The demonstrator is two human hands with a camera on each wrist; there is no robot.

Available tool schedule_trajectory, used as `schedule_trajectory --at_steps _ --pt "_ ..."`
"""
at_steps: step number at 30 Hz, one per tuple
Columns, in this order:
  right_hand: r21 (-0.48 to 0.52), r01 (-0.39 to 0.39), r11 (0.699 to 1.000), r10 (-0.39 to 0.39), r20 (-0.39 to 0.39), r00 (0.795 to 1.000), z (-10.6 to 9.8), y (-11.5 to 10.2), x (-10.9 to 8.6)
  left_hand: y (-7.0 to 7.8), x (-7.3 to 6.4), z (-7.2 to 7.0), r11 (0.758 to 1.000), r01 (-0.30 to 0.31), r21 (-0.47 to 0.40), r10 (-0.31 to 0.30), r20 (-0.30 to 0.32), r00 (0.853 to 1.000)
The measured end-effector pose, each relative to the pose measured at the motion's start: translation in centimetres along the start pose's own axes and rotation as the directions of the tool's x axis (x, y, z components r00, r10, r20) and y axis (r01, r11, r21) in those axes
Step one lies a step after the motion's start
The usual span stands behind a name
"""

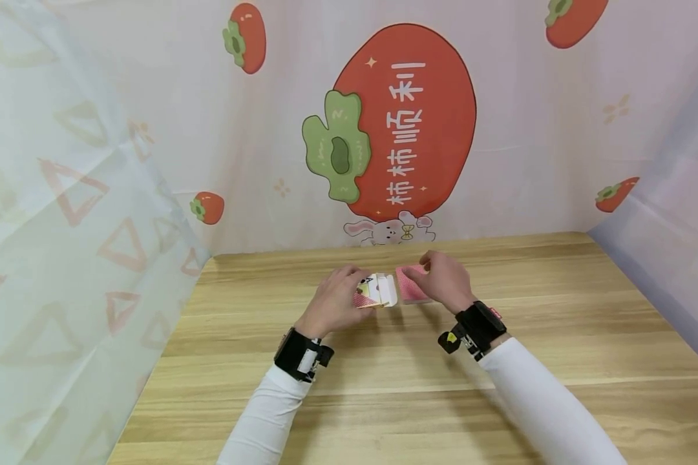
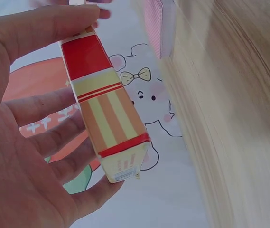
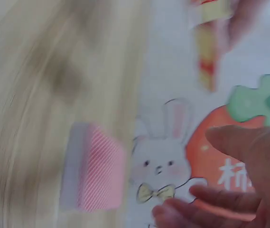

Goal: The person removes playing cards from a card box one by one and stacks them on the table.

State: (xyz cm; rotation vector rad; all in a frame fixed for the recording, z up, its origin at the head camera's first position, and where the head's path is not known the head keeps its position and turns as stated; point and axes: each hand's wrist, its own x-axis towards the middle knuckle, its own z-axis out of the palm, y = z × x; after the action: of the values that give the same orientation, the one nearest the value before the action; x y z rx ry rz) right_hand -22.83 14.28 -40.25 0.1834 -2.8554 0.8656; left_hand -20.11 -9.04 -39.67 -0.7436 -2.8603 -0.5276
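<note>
My left hand (image 1: 333, 305) grips a playing card box (image 1: 368, 294), fingers on its far side and thumb on the near side. White flaps (image 1: 390, 290) stand out at the box's right end. In the left wrist view the narrow striped side of the box (image 2: 104, 102) faces the camera. A squared stack of playing cards (image 1: 409, 292) with pink patterned backs lies on the table just right of the box. Over the stack's right side hovers my right hand (image 1: 449, 281). The right wrist view shows its fingers spread apart from the card stack (image 3: 101, 171), holding nothing.
The wooden table (image 1: 384, 394) runs back to a white curtain (image 1: 285, 129) printed with persimmons and a rabbit. More printed cloth (image 1: 64, 271) hangs along the left side, and another sheet (image 1: 669, 213) on the right. Both wrists wear black camera straps.
</note>
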Motion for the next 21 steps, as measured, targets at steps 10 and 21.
schedule_trajectory --at_steps 10,21 --pt "0.351 0.253 0.901 -0.256 -0.039 0.966 -0.9 -1.8 -1.6 0.5 0.9 0.4 0.999 -0.046 -0.002 0.046 -0.042 0.998" --pt "0.334 0.128 0.934 -0.162 0.074 0.984 0.0 -1.9 -1.7 1.4 2.0 0.3 0.994 -0.108 0.033 0.109 -0.045 0.993"
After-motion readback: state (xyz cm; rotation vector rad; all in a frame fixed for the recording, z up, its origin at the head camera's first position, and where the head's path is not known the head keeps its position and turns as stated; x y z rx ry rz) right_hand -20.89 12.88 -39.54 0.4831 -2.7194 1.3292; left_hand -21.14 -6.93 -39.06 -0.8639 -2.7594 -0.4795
